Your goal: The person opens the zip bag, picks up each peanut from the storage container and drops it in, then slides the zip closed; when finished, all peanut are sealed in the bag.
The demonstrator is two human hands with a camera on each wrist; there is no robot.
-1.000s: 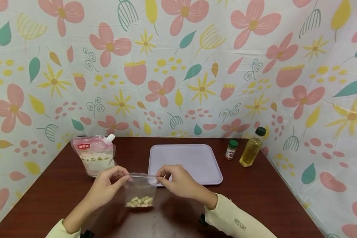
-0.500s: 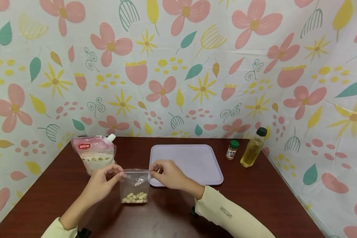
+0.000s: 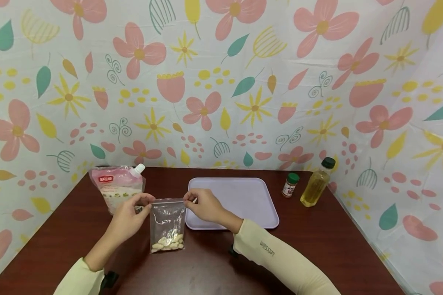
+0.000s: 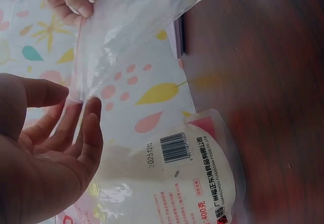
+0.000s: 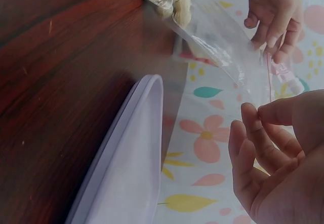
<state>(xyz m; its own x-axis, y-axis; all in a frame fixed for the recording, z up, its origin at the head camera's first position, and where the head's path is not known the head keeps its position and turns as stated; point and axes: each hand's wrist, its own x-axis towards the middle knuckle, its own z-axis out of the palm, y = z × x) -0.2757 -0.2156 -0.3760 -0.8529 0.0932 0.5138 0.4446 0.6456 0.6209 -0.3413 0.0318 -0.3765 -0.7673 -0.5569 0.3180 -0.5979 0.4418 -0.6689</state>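
Observation:
A clear zip-top bag point(image 3: 167, 221) hangs upright between both hands, its top edge stretched straight. Several unshelled peanuts point(image 3: 170, 242) lie along its bottom. My left hand point(image 3: 128, 219) pinches the left top corner between thumb and fingers. The right hand point(image 3: 206, 206) pinches the opposite corner the same way. In the left wrist view, the bag's zip strip runs from the left hand point(image 4: 55, 143) up to the other hand. The right wrist view has the right hand point(image 5: 273, 153) at the strip's near end. Whether the zip is sealed, I cannot tell.
Behind the left hand stands a pink and white spouted pouch point(image 3: 119, 186). A pale lilac tray point(image 3: 240, 200) lies behind the right hand. Farther right are a green-capped seasoning jar point(image 3: 290, 185) and an oil bottle point(image 3: 315, 186). Flowered cloth point(image 3: 214, 82) backs the dark wooden table point(image 3: 192, 274).
Both hands have moved up and slightly left with the bag, keeping hold of its top corners. The bag now hangs flatter toward the head camera, and that view has shifted slightly.

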